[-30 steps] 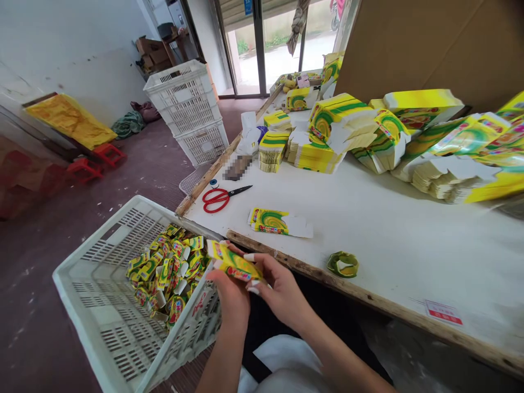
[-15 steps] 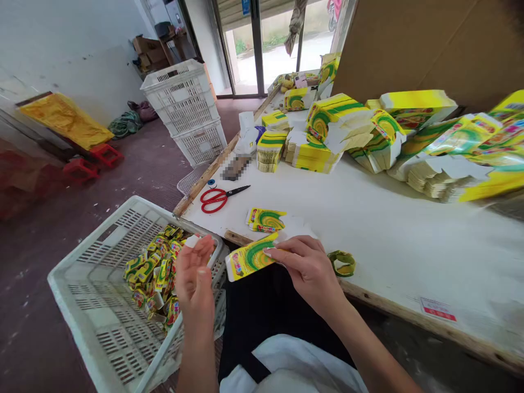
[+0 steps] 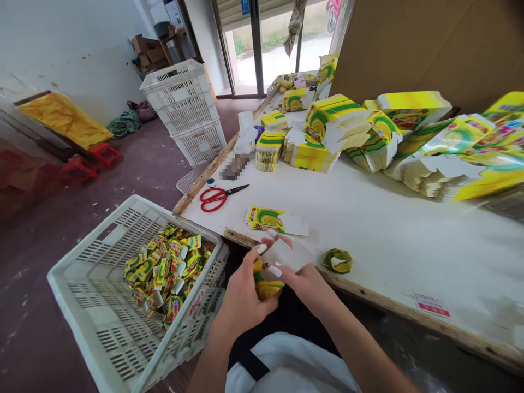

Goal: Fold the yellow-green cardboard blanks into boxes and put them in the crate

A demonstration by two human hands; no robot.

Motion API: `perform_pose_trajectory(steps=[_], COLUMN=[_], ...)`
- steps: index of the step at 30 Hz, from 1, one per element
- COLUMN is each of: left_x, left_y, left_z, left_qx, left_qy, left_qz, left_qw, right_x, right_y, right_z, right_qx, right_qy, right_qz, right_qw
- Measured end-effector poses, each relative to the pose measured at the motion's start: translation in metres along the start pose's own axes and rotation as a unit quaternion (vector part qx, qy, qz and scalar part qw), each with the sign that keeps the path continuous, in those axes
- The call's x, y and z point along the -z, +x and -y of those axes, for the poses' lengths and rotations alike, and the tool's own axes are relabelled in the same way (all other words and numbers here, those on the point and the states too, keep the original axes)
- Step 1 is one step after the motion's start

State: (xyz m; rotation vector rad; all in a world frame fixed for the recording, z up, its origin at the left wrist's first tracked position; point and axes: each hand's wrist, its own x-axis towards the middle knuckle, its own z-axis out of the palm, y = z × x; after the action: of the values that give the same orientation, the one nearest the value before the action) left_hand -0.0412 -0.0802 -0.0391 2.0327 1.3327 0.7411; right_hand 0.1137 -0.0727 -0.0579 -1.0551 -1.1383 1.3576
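Above my lap, at the table's edge, both hands grip a yellow-green printed carton point(image 3: 268, 287). My left hand point(image 3: 245, 292) wraps its fingers round the printed side. My right hand point(image 3: 305, 284) pinches it near the white flap, partly blurred. Just beyond them on the table lie flat cartons point(image 3: 268, 219) of the same print, white flaps toward the right. A small green-yellow ring-shaped roll point(image 3: 338, 260) sits right of my right hand. To the left, a white plastic crate point(image 3: 98, 316) holds many small folded cartons point(image 3: 164, 267).
Red-handled scissors point(image 3: 215, 199) lie on the white table point(image 3: 393, 240) near its left edge. Stacks of flat cartons point(image 3: 313, 155) line the back and right. Stacked white crates point(image 3: 184, 109) stand on the floor beyond, with red stools point(image 3: 106, 155) farther left.
My left hand has come from over the crate to the carton and closed on it. The carton has turned, its printed face now mostly covered by my fingers.
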Motion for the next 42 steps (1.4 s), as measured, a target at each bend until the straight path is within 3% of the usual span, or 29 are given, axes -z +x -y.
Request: perform_pose_trajectory(steps=[3, 6, 10, 13, 16, 18, 20, 23, 26, 28, 35, 42], left_x=[-0.008, -0.009, -0.005, -0.006, -0.013, -0.016, -0.015, -0.009, -0.002, 0.002, 0.005, 0.004], left_y=[-0.001, 0.000, 0.004, 0.008, 0.010, 0.011, 0.011, 0.011, 0.011, 0.012, 0.014, 0.015], left_z=[0.000, 0.001, 0.002, 0.004, 0.008, 0.010, 0.013, 0.019, 0.022, 0.021, 0.014, 0.012], left_qx=[-0.041, -0.035, 0.000, 0.026, 0.024, 0.070, 0.153, 0.256, 0.269, 0.263, 0.253, 0.256], left_qy=[-0.011, -0.017, -0.024, -0.021, -0.017, -0.030, -0.059, -0.183, -0.350, -0.405, -0.443, -0.456], left_qz=[-0.015, -0.048, -0.010, 0.026, -0.021, -0.102, -0.167, -0.180, -0.209, -0.230, -0.230, -0.245], left_qw=[0.999, 0.998, 1.000, 0.999, 0.999, 0.992, 0.972, 0.932, 0.873, 0.845, 0.828, 0.817], right_x=[-0.008, -0.012, -0.011, -0.010, -0.008, -0.006, 0.000, 0.008, 0.013, 0.015, 0.025, 0.030], right_y=[0.002, 0.005, 0.004, -0.002, -0.005, -0.003, 0.001, 0.005, 0.005, 0.003, 0.004, 0.003], right_z=[-0.006, -0.007, -0.001, 0.002, -0.003, -0.010, -0.018, -0.025, -0.026, -0.025, -0.014, 0.000], right_qx=[-0.112, -0.111, -0.023, 0.076, 0.144, 0.164, 0.172, 0.183, 0.216, 0.233, 0.200, 0.161], right_qy=[0.134, 0.144, 0.029, -0.128, -0.214, -0.225, -0.216, -0.219, -0.268, -0.295, -0.324, -0.310], right_qz=[0.056, 0.049, 0.060, 0.095, 0.099, 0.058, -0.023, -0.101, -0.030, 0.023, 0.113, 0.140], right_qw=[0.983, 0.982, 0.998, 0.984, 0.961, 0.959, 0.961, 0.953, 0.938, 0.926, 0.918, 0.926])
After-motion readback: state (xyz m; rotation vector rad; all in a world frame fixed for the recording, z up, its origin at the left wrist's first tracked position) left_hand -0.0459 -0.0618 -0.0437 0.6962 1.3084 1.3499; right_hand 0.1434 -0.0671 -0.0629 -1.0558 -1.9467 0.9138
